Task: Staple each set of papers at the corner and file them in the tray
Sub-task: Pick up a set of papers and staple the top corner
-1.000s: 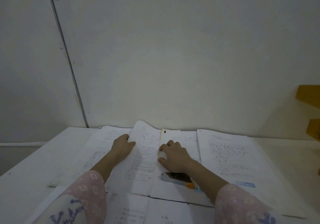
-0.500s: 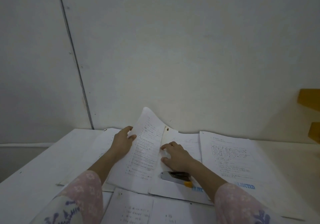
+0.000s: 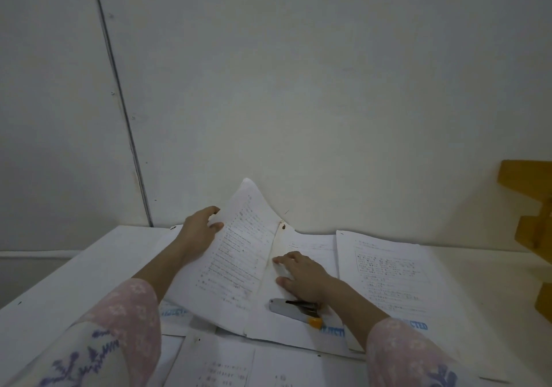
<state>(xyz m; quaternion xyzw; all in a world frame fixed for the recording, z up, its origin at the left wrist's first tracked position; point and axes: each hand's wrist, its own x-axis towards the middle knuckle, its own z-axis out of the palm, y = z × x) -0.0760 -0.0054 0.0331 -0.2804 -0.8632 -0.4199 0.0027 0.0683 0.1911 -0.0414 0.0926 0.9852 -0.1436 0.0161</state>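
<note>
Left hand (image 3: 200, 231) pinches raised sheet (image 3: 239, 255) edge. Right hand (image 3: 301, 276) fingers spread flat on papers (image 3: 310, 246). Stapler (image 3: 295, 310) lies crosswise just beside that wrist.

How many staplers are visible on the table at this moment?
1. The stapler lies on the papers, partly under the wrist of the right hand. Sheets cover much of the table, so another may be hidden.

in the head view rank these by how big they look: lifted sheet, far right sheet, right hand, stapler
1. far right sheet and lifted sheet, too alike to rank
2. right hand
3. stapler, partly under the wrist
</note>
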